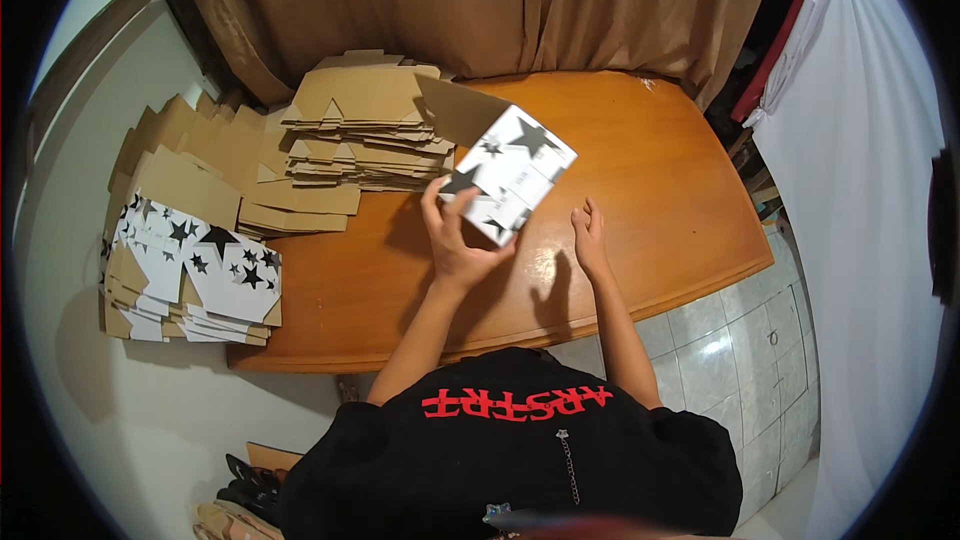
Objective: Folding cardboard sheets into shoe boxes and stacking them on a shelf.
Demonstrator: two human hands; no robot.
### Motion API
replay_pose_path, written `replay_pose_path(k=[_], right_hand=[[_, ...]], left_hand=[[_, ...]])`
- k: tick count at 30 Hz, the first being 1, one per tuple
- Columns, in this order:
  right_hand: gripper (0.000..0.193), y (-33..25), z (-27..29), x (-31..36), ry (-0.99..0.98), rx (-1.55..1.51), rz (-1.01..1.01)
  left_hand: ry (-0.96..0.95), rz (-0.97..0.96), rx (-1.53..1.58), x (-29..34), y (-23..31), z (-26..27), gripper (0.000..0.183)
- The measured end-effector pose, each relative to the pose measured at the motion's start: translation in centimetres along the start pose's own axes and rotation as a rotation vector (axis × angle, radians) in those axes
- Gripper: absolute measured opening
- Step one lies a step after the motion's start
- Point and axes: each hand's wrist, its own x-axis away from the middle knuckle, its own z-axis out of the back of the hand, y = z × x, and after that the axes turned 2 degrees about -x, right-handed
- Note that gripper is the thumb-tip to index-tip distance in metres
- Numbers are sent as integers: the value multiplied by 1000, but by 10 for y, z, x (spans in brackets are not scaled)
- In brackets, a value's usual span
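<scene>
My left hand [465, 248] grips a small cardboard box [522, 172] by its near end, thumb on one side and fingers on the other. The box is white with black stars outside, and it is tilted above the table. A plain brown flap [462, 110] stands out from its far left side. To the right of the box, my right hand [590, 238] is held up with its fingers stretched out, touching nothing.
Flattened brown cardboard pieces [365, 100] are stacked at the table's back left. More star-printed cardboard [235, 275] lies piled at the left end of the wooden table [660, 200]. A brown curtain [430, 0] hangs behind, and a white cloth [850, 190] hangs at the right.
</scene>
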Motion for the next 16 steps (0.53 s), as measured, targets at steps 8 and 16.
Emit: replay_pose_path(k=[8, 16], right_hand=[[75, -78, 15, 9, -136, -329, -270], [80, -62, -3, 10, -256, -268, -469]], left_hand=[[-214, -339, -265, 61, -22, -50, 44], [-389, -600, -300, 122, -40, -87, 40]])
